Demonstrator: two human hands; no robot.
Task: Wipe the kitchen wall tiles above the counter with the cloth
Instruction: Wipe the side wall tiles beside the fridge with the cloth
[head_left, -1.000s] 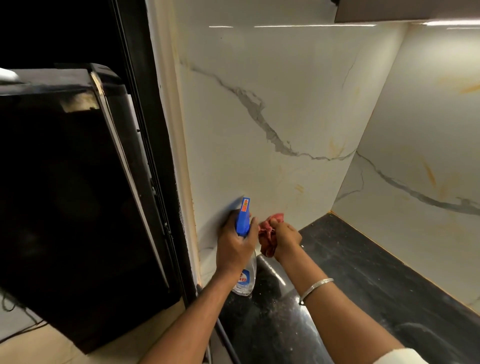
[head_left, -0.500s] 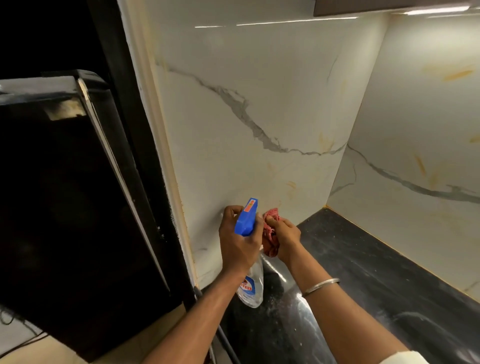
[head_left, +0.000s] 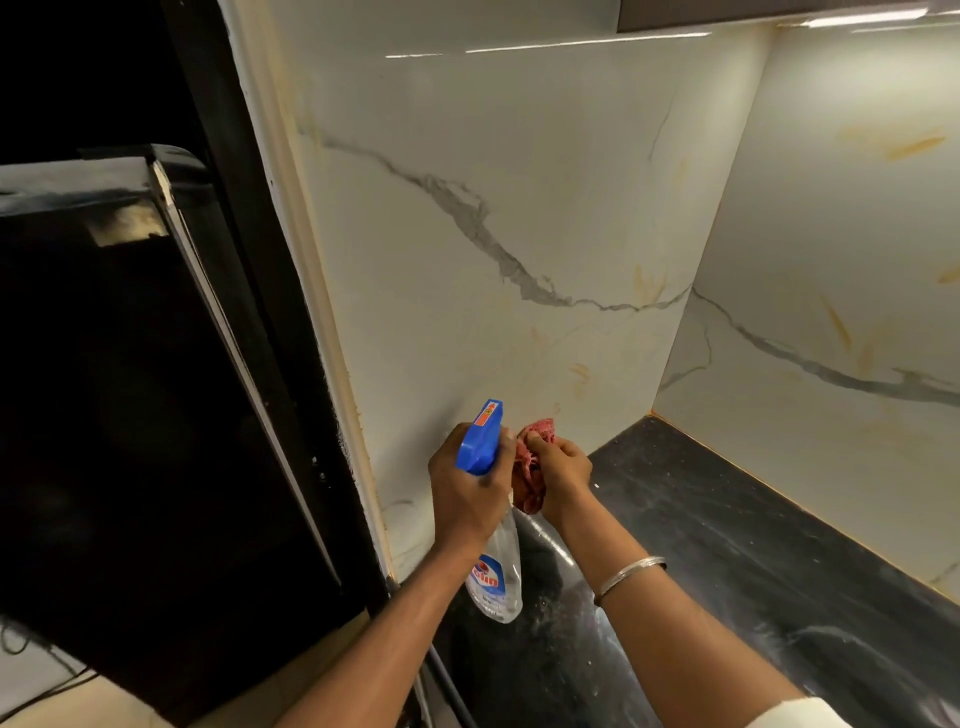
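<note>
**Bottle and Cloth Held Low at the Tiled Corner**

While the left hand (head_left: 467, 493) wrapped its fingers around the neck of a clear spray bottle (head_left: 493, 566), the blue trigger head (head_left: 480, 439) rose above the knuckles, pointing toward the wall. Just right of those fingers, the right hand (head_left: 563, 470) pinched a bunched red cloth (head_left: 524, 478), a silver bangle (head_left: 628, 571) on its wrist. Below both hands lay the dark counter (head_left: 727, 545). Beyond the fingertips stood the marble-veined wall tiles (head_left: 493, 234), yellow stains just above the cloth. Left of the hands loomed a black appliance (head_left: 130, 389).
</note>
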